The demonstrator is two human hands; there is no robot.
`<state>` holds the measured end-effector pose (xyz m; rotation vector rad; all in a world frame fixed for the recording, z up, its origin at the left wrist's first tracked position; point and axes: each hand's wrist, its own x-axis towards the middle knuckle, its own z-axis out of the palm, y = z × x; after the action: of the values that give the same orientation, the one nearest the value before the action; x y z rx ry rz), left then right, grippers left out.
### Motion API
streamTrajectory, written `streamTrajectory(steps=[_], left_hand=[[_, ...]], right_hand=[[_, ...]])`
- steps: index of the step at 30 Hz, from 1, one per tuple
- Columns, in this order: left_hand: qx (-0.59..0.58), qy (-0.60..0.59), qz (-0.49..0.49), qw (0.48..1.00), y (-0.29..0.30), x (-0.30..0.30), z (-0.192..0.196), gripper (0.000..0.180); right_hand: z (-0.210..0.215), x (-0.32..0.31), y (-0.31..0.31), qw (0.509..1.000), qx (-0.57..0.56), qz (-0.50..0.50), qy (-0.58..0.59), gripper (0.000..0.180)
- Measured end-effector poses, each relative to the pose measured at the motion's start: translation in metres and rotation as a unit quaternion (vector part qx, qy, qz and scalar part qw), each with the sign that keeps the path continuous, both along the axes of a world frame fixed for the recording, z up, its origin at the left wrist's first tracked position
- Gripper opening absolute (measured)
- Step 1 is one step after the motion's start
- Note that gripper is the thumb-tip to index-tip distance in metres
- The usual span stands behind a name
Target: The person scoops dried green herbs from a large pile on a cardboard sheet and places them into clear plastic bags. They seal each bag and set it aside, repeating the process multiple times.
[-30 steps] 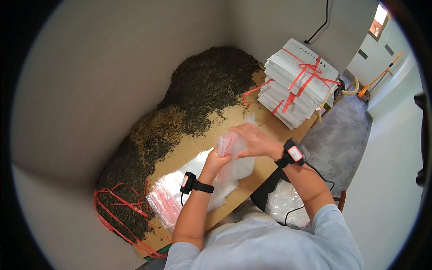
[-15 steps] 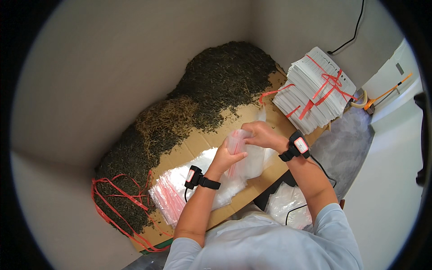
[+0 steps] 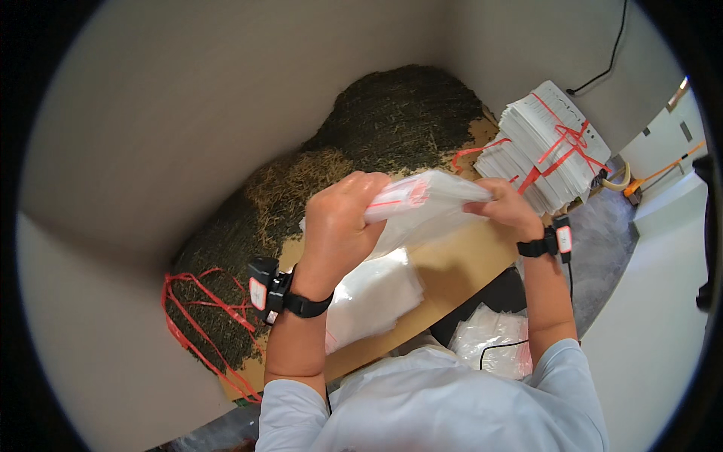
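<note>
A bundle of clear plastic zip bags (image 3: 440,197) with red-striped edges is raised above the cardboard. My left hand (image 3: 345,226) is closed around its striped end, and my right hand (image 3: 503,205) pinches the opposite clear end. Beneath them, a flat pile of similar clear bags (image 3: 380,294) lies on the cardboard sheet (image 3: 467,260). Part of that pile is hidden by my left hand and forearm. Both wrists wear black straps with small devices.
Dark dried leaf-like material (image 3: 407,113) is heaped along the wall, with a browner patch (image 3: 301,188). Red plastic strips (image 3: 215,339) trail at left. A tied paper stack (image 3: 538,147) sits far right. More clear bags (image 3: 489,339) rest on a dark surface near my body.
The bundle has been lifted off the pile and turned, its striped end now leftward. My left hand moved up and left; my right hand moved right to its other end.
</note>
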<state>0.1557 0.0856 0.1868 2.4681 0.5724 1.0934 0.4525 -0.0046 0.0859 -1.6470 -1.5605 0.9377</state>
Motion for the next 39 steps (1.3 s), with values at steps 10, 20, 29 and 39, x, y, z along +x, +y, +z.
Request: streamTrajectory(steps=[10,20,29,39], left_hand=[[-0.492,-0.226,0.029,0.840,-0.025,-0.057,-0.010,0.028],[-0.614,-0.209,0.253,0.718,-0.060,-0.170,-0.211,0.037],[-0.352,0.160,0.468,0.794,-0.058,-0.183,-0.222,0.061],[-0.163,0.244,0.444,0.847,-0.065,-0.206,-0.210,0.075]], right_hand=[[-0.037,-0.071,-0.021,0.700,0.136,-0.083,0.697,0.049],[-0.166,-0.142,-0.011,0.793,-0.291,-0.056,0.533,0.063],[-0.191,-0.192,-0.018,0.976,0.111,-0.142,-0.127,0.062],[-0.196,-0.254,-0.032,0.962,0.145,-0.129,-0.194,0.060]])
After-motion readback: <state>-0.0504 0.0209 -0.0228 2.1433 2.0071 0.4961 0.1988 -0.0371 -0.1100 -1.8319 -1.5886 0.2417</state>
